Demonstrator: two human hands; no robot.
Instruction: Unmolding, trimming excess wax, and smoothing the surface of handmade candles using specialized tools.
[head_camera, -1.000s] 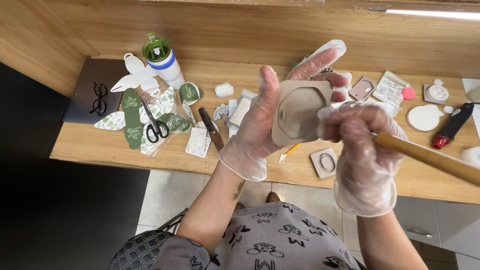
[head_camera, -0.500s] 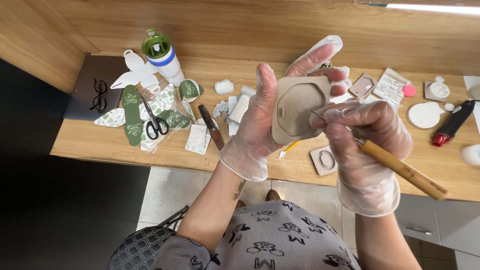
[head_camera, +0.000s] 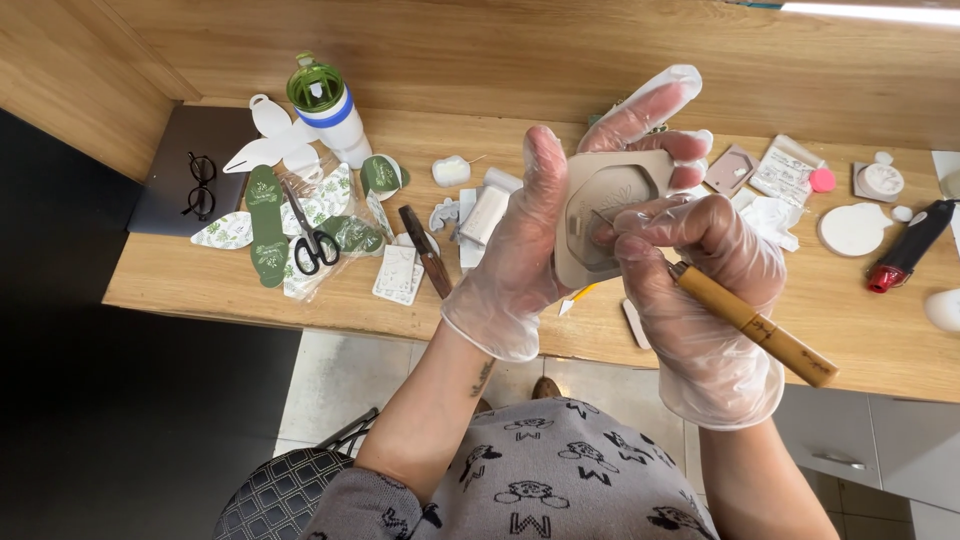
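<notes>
Head camera looks down on a light wooden worktop (head_camera: 840, 330) that runs across the middle of the frame, backed by a wood-panelled wall (head_camera: 460, 50), with pale floor tiles (head_camera: 340, 380) and a quilted chair seat (head_camera: 285, 495) at lower left. At centre, the gloved left hand (head_camera: 530, 250) is wrapped around a beige, angular mould (head_camera: 605, 215), held upright above the bench edge. The gloved right hand (head_camera: 700, 270), closed around a wooden-handled tool (head_camera: 755, 325), presses its fingertips into the mould's recessed face; the tool's tip is hidden behind the fingers. At upper left stands a white bottle with a green strainer lid (head_camera: 322, 100); its contents cannot be seen. Beside it lie white and green leaf-shaped cutouts (head_camera: 265, 215), black scissors (head_camera: 312, 240) and a pair of glasses (head_camera: 200, 180) on a dark mat (head_camera: 165, 200). At right sit a round white disc (head_camera: 853, 230), a pink blob (head_camera: 822, 180) and a red-tipped black tool (head_camera: 905, 250).
</notes>
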